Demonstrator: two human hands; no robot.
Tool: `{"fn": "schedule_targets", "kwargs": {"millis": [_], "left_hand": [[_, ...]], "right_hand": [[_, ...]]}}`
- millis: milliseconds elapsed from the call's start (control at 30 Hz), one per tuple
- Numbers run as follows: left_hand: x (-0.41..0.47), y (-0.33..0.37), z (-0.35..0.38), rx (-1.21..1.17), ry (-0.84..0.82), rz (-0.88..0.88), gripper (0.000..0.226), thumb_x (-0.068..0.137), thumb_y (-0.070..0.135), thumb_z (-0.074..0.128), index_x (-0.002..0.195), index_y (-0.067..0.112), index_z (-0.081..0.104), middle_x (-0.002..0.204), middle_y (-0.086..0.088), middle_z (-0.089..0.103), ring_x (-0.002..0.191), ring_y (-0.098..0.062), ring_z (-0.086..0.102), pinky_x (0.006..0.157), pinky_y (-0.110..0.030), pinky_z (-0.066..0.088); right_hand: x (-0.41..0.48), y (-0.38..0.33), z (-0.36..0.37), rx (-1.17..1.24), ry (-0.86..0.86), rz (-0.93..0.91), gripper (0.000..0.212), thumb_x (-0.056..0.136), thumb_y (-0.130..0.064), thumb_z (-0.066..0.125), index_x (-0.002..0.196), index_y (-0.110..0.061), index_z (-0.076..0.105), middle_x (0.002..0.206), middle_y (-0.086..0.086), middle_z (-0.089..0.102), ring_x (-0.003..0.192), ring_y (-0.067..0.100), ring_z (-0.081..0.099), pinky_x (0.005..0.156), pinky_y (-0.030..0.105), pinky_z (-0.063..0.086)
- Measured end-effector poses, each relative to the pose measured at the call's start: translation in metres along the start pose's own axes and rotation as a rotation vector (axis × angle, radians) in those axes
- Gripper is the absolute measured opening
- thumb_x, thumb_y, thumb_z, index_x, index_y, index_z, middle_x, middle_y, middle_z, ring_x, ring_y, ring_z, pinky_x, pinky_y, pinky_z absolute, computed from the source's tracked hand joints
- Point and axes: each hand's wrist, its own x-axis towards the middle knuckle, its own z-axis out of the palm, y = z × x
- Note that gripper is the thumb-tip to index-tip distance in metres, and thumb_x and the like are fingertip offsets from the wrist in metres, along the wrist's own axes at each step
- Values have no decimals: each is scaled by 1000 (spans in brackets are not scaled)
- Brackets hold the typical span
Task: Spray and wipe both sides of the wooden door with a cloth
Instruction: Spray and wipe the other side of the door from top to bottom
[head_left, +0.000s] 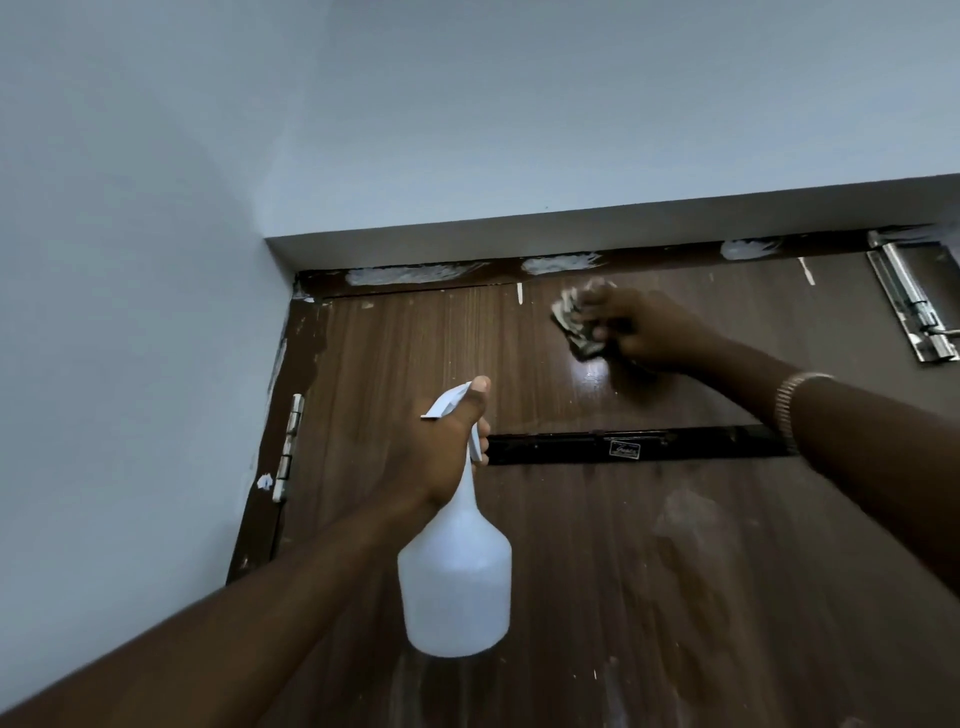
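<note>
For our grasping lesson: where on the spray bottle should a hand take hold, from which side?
Probably the narrow neck of the spray bottle, from the side away from the wooden door, as the left hand grips it: the neck is slim, the body flares wide.

The cloth (574, 325) was blurred and half hidden under the right hand (639, 332). The label (624, 449) on the black bar (545, 449) was too small to read.

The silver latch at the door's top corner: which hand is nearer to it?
Right. The right hand, gripping the cloth, presses on the door left of the latch. The left hand holds the spray bottle lower and much farther left.
</note>
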Motion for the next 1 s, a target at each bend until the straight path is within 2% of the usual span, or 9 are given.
{"fn": "schedule_targets", "kwargs": {"millis": [100, 167, 300, 467, 533, 633, 767, 900, 1000], "left_hand": [[3, 0, 9, 9, 3, 2, 47, 106, 51, 49, 100, 8, 67, 77, -7, 70, 69, -16, 68, 63, -20, 53], [4, -1, 17, 8, 17, 19, 50, 105, 51, 51, 112, 5, 70, 73, -3, 70, 65, -13, 68, 58, -17, 52], [3, -4, 27, -11, 16, 23, 56, 103, 53, 54, 116, 2, 71, 68, 1, 69, 59, -9, 66, 56, -16, 53], [2, -9, 32, -50, 22, 30, 38, 103, 52, 57, 94, 17, 69, 62, 1, 69, 63, -14, 68, 66, -28, 52], [2, -7, 38, -70, 24, 10, 39, 102, 52, 59, 92, 16, 70, 64, 0, 70, 65, -16, 69, 65, -30, 54], [2, 3, 50, -72, 10, 28, 38, 102, 53, 58, 94, 18, 72, 67, -2, 71, 65, -16, 70, 63, -29, 55], [-1, 15, 59, -115, -11, 65, 26, 104, 51, 56, 100, 30, 71, 73, -2, 72, 68, -17, 70, 63, -29, 55], [-11, 20, 64, -116, -20, 42, 39, 101, 52, 58, 94, 15, 70, 74, -3, 72, 66, -16, 70, 56, -21, 55], [-16, 26, 75, -125, -35, 64, 38, 102, 48, 59, 88, 15, 71, 71, -4, 71, 63, -14, 69, 55, -18, 55]], "right_hand": [[37, -39, 37, -32, 7, -56, 44, 94, -23, 55, 137, -22, 63, 155, 4, 47, 142, 31, 42, 118, 43, 32], [29, -52, 52, -42, -85, -183, 44, 93, -27, 52, 136, -27, 63, 156, 1, 45, 146, 29, 38, 117, 52, 32], [-36, -18, 34, -44, -259, -417, 39, 95, -22, 59, 134, -25, 65, 156, 1, 46, 151, 26, 31, 118, 51, 33], [-30, 19, -3, -10, -127, -169, 41, 94, -16, 64, 134, -26, 65, 155, 1, 46, 149, 26, 35, 117, 54, 35], [-3, -7, 5, -48, -63, -130, 42, 96, -15, 62, 137, -23, 63, 157, 4, 44, 148, 30, 34, 120, 45, 31], [5, -41, 26, -52, -199, -199, 42, 96, -13, 61, 137, -23, 63, 160, 5, 40, 149, 31, 32, 115, 41, 31], [-45, -1, 6, -30, -391, -367, 41, 95, -19, 66, 134, -33, 64, 159, -11, 39, 154, 19, 20, 120, 46, 28], [-78, 63, -41, -80, -225, -91, 38, 89, -28, 75, 124, -39, 69, 150, -25, 38, 130, 15, 27, 112, 52, 36], [-80, 60, -50, -183, -149, 4, 37, 87, -40, 75, 122, -48, 68, 142, -6, 36, 120, 17, 24, 109, 43, 34]]}}
